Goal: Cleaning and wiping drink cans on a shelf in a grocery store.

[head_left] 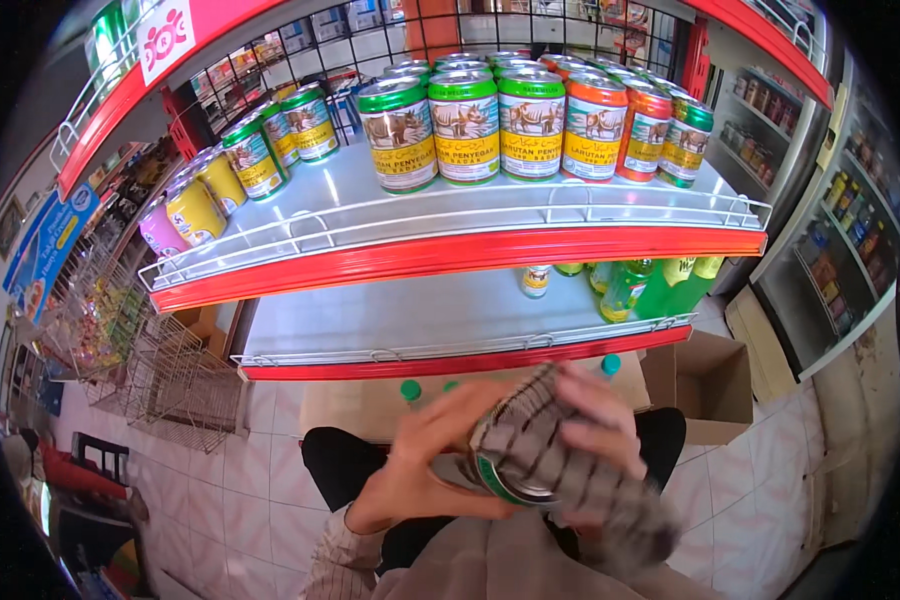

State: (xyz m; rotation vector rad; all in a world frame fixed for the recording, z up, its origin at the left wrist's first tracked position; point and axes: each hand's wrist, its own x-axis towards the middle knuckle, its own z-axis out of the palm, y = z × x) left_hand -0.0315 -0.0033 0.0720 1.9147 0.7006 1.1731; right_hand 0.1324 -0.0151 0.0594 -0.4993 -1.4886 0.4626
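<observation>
Low in front of my body, my left hand [415,465] is wrapped round a drink can [500,480] with a green rim, which lies tilted on its side. My right hand [605,415] grips a grey-brown cloth [560,440] with dark stripes, pressed over the can's side. Motion blurs the right hand and the cloth. The cloth hides much of the can. Past my hands, rows of similar cans [465,125] with green or orange rims stand upright on the upper shelf [340,190].
Yellow and pink cans [205,205] line the shelf's left side. A wire guard [420,225] runs along its red front edge. Green bottles [630,290] stand on the lower shelf [370,310]. A cardboard box [705,385] is at right, beside glass-door fridges [830,240]; wire baskets [185,370] stand left.
</observation>
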